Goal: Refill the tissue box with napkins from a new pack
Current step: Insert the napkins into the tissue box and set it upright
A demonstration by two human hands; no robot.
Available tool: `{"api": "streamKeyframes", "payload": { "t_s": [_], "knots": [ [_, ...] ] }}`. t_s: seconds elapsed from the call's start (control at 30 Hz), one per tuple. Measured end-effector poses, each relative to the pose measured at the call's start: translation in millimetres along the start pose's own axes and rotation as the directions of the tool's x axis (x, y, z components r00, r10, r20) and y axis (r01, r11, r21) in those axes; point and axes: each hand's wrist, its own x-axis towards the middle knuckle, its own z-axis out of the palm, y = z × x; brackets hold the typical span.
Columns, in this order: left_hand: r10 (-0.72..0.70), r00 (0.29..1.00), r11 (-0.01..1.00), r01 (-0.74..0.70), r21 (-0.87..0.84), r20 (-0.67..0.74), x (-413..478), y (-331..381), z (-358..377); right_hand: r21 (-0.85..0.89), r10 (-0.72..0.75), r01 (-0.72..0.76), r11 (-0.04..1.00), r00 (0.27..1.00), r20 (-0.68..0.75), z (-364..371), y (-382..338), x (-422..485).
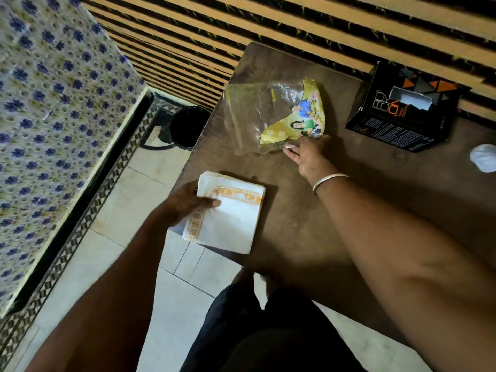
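A stack of white napkins [230, 218] with an orange patterned border lies at the left front edge of the brown table [335, 210], partly over the edge. My left hand [188, 204] grips its left side, thumb on top. My right hand [308, 155] reaches across the table, and its fingertips touch the lower corner of the empty clear plastic pack [271, 116] with a yellow printed label. The black tissue box [402, 108] with orange triangles stands at the table's far right, a strip of white tissue showing in its top slot.
A crumpled white tissue [484, 158] lies at the right edge of view. A dark round bin [188, 127] stands on the tiled floor left of the table. A blue-flowered covered surface [53, 116] fills the left. A slatted wall runs behind the table.
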Motion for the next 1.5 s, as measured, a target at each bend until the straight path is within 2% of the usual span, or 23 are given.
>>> {"api": "streamKeyframes", "payload": {
  "t_s": [0.1,0.2,0.27,0.37,0.43,0.5,0.6,0.67,0.77,0.83,0.93,1.0,1.1,1.17,1.27,1.5],
  "knots": [
    [0.028,0.997,1.000,-0.028,-0.007,-0.069,4,9,12,-0.131,-0.042,0.048,0.990,0.998,0.052,0,6,-5],
    [0.024,0.986,0.999,-0.017,0.042,-0.165,7,19,23,-0.207,-0.035,0.060,0.976,0.992,0.122,-4,9,-6],
    [0.023,0.968,0.994,0.005,0.112,-0.251,7,26,29,-0.317,-0.084,0.116,0.941,0.990,0.112,-8,8,-8],
    [0.079,0.900,0.972,0.026,0.234,-0.428,6,32,33,-0.480,-0.233,0.250,0.841,0.968,0.096,-17,6,-11],
    [0.229,0.822,0.914,0.003,0.407,-0.522,9,35,32,-0.511,-0.307,0.306,0.804,0.948,0.083,-26,2,-13],
    [0.389,0.733,0.813,0.011,0.582,-0.558,11,42,36,-0.528,-0.343,0.343,0.777,0.934,0.101,-35,-2,-16],
    [0.580,0.692,0.634,-0.051,0.772,-0.430,12,64,48,-0.562,-0.348,0.362,0.743,0.927,0.137,-41,-2,-24],
    [0.663,0.672,0.504,-0.077,0.860,-0.329,15,84,62,-0.582,-0.425,0.419,0.696,0.895,0.136,-48,-3,-26],
    [0.701,0.648,0.497,-0.145,0.855,-0.297,29,109,82,-0.627,-0.599,0.514,0.585,0.796,0.093,-65,-14,-27],
    [0.732,0.638,0.497,-0.260,0.828,-0.239,43,121,94,-0.666,-0.697,0.543,0.511,0.715,0.049,-81,-26,-28],
    [0.754,0.650,0.446,-0.400,0.801,-0.095,63,144,117,-0.698,-0.775,0.515,0.497,0.625,-0.091,-111,-48,-24],
    [0.730,0.683,0.468,-0.477,0.744,-0.021,71,162,138,-0.732,-0.785,0.452,0.509,0.592,-0.180,-130,-62,-19],
    [0.663,0.747,0.550,-0.533,0.642,0.052,83,188,173,-0.747,-0.755,0.366,0.555,0.600,-0.267,-156,-84,-9],
    [0.608,0.792,0.640,-0.533,0.554,0.059,94,204,193,-0.730,-0.717,0.339,0.593,0.635,-0.287,-172,-98,-2],
    [0.537,0.842,0.736,-0.497,0.459,0.051,107,226,219,-0.677,-0.621,0.314,0.666,0.736,-0.270,-191,-114,12],
    [0.467,0.879,0.843,-0.475,0.252,0.094,136,257,256,-0.488,-0.477,0.350,0.800,0.864,-0.163,-209,-130,39]
  ]
}}
